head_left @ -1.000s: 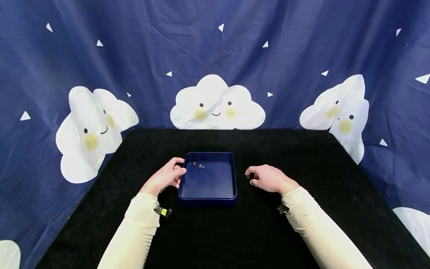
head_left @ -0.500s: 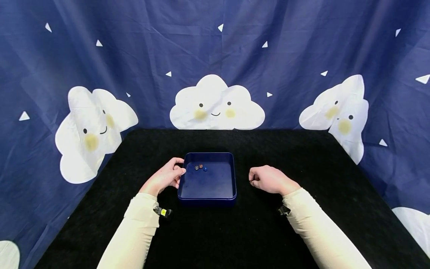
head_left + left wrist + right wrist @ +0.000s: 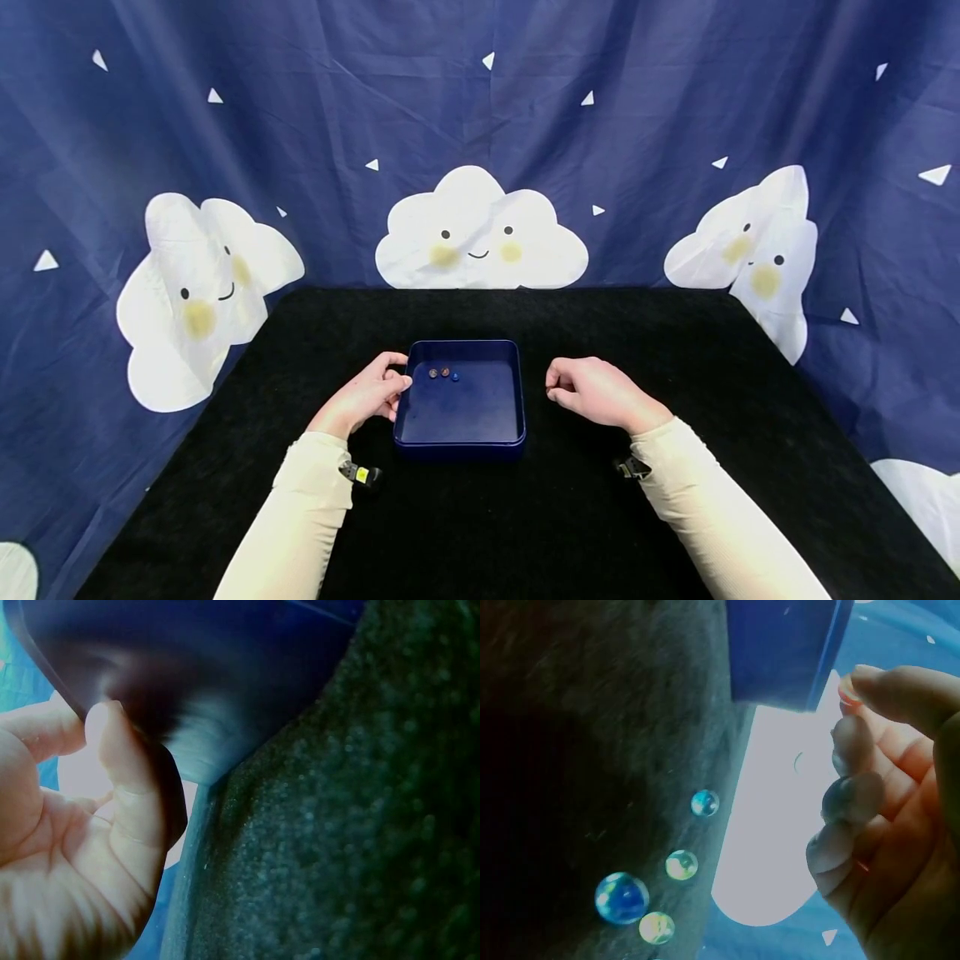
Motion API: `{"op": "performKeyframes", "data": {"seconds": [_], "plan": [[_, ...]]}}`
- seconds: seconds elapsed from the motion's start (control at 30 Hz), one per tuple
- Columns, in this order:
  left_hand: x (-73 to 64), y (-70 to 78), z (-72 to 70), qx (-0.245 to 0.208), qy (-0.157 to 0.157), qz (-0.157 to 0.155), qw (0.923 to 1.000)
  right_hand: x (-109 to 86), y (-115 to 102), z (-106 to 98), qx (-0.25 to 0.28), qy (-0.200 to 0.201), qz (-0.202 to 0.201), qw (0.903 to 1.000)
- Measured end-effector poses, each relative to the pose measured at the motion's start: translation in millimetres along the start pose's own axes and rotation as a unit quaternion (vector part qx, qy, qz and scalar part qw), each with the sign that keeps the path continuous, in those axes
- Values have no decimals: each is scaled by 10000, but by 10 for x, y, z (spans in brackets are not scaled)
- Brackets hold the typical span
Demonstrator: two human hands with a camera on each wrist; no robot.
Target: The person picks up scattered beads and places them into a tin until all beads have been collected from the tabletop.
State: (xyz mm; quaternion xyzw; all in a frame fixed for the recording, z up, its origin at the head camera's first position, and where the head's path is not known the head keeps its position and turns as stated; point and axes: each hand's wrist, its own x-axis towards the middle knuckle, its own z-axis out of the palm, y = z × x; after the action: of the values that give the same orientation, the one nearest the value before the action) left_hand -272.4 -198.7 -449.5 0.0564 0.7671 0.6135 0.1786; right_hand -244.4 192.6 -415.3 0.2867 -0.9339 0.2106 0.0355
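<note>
A dark blue square tray (image 3: pixel 461 417) sits on the black cloth. Inside it, toward the back left, lie two brownish marbles (image 3: pixel 445 372) and a blue marble (image 3: pixel 455 377). My left hand (image 3: pixel 367 396) grips the tray's left rim, thumb at the edge. My right hand (image 3: pixel 600 390) is just right of the tray, fingers curled. In the right wrist view, its thumb and forefinger pinch a small reddish-orange marble (image 3: pixel 847 690), partly covered by the fingertips. Below that hand, a large blue marble (image 3: pixel 622 898), a small blue marble (image 3: pixel 704 802) and two greenish marbles (image 3: pixel 681 865) rest on the cloth.
A black cloth (image 3: pixel 465 525) covers the table. Behind it and at both sides hangs a blue curtain (image 3: pixel 300 100) printed with white clouds (image 3: pixel 480 233). The loose marbles on the cloth are hidden from the head view by my right hand.
My right hand has closed on the marble that showed under its fingertips and has risen slightly. The marbles in the tray have rolled a little. My left hand keeps its hold.
</note>
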Motion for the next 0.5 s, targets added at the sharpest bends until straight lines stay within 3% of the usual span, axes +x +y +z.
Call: {"op": "performKeyframes", "data": {"seconds": [0.2, 0.5], "plan": [[-3, -4, -10, -48, -13, 16, 10000, 60, -127, -24, 149, 339, -87, 9993], [4, -13, -3, -30, -4, 51, 10000, 224, -262, 28, 143, 214, -159, 9995]]}}
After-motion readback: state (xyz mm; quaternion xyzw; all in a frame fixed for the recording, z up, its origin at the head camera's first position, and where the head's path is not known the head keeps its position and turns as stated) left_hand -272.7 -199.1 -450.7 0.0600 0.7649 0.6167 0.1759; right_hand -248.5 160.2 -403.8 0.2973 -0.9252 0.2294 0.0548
